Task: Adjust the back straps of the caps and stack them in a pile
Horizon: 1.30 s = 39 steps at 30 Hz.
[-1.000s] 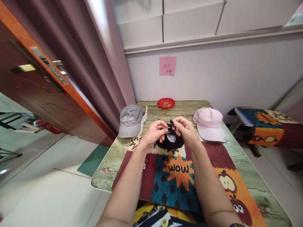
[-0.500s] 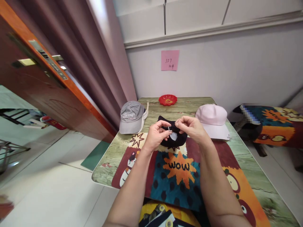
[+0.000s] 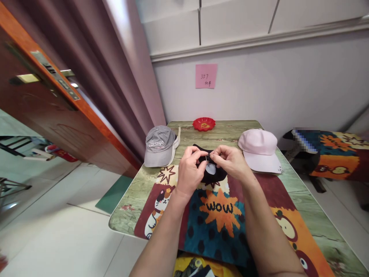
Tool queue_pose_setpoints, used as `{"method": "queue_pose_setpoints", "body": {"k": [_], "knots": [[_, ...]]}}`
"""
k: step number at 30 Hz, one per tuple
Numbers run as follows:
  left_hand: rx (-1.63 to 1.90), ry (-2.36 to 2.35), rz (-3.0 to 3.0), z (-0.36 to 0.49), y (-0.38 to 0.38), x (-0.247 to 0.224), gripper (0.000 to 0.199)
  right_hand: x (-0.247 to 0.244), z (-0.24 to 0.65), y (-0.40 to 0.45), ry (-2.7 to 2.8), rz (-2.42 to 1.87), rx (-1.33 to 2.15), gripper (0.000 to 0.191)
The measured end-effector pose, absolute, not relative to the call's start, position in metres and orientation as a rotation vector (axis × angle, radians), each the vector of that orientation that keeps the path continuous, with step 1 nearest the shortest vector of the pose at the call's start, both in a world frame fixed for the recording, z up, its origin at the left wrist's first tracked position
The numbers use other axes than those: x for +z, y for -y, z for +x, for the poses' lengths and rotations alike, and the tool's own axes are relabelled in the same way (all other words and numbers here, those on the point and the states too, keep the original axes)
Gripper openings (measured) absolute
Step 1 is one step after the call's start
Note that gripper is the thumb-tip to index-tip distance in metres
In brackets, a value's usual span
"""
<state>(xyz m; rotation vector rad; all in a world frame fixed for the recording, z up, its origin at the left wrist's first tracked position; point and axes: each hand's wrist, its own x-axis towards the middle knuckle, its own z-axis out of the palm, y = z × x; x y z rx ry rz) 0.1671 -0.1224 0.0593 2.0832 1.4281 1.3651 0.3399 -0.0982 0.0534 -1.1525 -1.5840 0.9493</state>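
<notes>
A black cap [image 3: 216,175] lies in the middle of the table, its pale inner label showing between my hands. My left hand [image 3: 191,167] pinches the cap's strap near a small metal buckle [image 3: 206,158]. On the other side of the buckle, my right hand [image 3: 228,158] grips the strap with thumb and forefinger. The fingers hide part of the strap. A grey cap [image 3: 160,147] with lettering sits at the left edge of the table, and a pale pink cap [image 3: 258,148] at the right.
A red scalloped dish [image 3: 204,124] stands at the back of the green wood-patterned table [image 3: 127,207]. A colourful mat [image 3: 215,231] lies under my forearms. Left of the table are an open door [image 3: 86,127] and a curtain [image 3: 127,65].
My left hand has turned slightly, its fingers now closer around the buckle. My right fingertips have moved a little left, nearer the buckle. The whole view has shifted slightly.
</notes>
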Motion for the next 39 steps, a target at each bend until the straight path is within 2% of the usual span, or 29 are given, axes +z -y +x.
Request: {"method": "queue_pose_setpoints", "body": {"k": [5, 15, 26, 33, 39], "knots": [[1.303, -1.469, 2.159, 0.17, 0.128, 0.061, 0.025, 0.054, 0.339, 0.099, 1.565, -1.117, 0.923, 0.025], [1.36, -1.371, 1.842, 0.174, 0.125, 0.057, 0.02, 0.057, 0.336, 0.103, 1.599, -1.12, 0.902, 0.022], [1.393, -1.294, 1.659, 0.182, 0.126, 0.053, 0.021, 0.051, 0.346, 0.097, 1.568, -1.083, 1.099, 0.02], [1.358, -1.125, 1.289, 0.182, 0.125, 0.049, 0.02, 0.053, 0.347, 0.098, 1.541, -1.011, 1.169, 0.02], [1.383, -1.067, 1.086, 0.179, 0.122, 0.05, 0.025, 0.053, 0.341, 0.099, 1.562, -1.03, 1.078, 0.022]]}}
